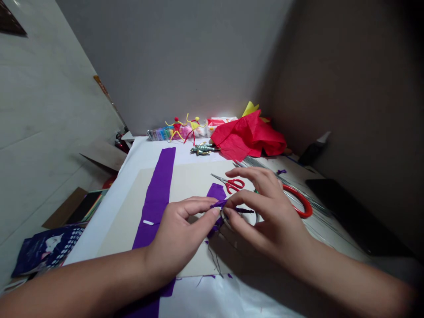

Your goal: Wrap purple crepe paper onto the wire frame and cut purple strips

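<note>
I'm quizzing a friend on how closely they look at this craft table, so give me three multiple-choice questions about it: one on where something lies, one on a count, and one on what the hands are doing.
1. Where do the red-handled scissors lie?
A) on the red crepe paper
B) on the beige board
C) on the long purple strip

2. How many pipe-cleaner figures stand at the far end of the table?
A) one
B) three
C) two

3. What are the left hand and right hand doing with the twisted purple piece?
A) both pinch it
B) only the left touches it
C) neither touches it

1 B: the scissors rest on the board.
2 C: one red, one yellow.
3 A: fingers of both hands grip it.
</note>
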Tool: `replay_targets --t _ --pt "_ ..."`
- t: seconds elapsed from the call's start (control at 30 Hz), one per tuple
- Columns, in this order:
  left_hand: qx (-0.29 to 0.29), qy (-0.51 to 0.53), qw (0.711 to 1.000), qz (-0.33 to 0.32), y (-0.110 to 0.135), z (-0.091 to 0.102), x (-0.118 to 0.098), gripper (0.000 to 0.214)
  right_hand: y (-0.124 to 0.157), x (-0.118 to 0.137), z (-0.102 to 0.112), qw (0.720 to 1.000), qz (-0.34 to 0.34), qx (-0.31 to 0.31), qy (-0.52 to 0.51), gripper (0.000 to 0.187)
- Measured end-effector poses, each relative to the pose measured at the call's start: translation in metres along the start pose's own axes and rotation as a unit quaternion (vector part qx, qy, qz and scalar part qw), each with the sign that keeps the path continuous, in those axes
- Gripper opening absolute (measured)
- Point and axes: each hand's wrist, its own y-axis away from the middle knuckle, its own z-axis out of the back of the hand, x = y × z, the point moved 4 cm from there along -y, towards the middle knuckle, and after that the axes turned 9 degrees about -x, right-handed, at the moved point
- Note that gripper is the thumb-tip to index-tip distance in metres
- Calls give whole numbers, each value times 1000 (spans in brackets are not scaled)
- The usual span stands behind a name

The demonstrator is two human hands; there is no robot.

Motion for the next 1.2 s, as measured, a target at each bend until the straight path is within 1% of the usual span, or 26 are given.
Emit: replay_targets --t 0.13,0.4,0.53,0.6,0.8,1.0,1.13,1.2 --pt "-1 -6 1000 3 -1 0 0 15 -1 -1 -1 1000 -12 4 -5 12" --pt "3 4 1000 -1 -2 0 2 15 1 -1 -4 1000 -8 3 -8 11" --pt "14 14 1000 14 -1 0 3 14 3 -1 -5 1000 -6 -4 -23 11" --pt "19 28 999 23 -1 0 3 14 3 -2 -6 999 -14 -8 -43 12" --pt "43 80 995 33 -1 1 3 17 1 -7 -6 994 -66 -1 -84 9" --pt "48 94 994 36 -1 2 2 16 0 -3 -2 997 -29 -30 -58 12" --pt "24 77 996 44 -2 4 2 15 1 -2 -1 998 -21 -34 -51 14" --pt "21 74 996 52 -2 4 2 15 1 -2 -1 998 -20 -35 -49 14"
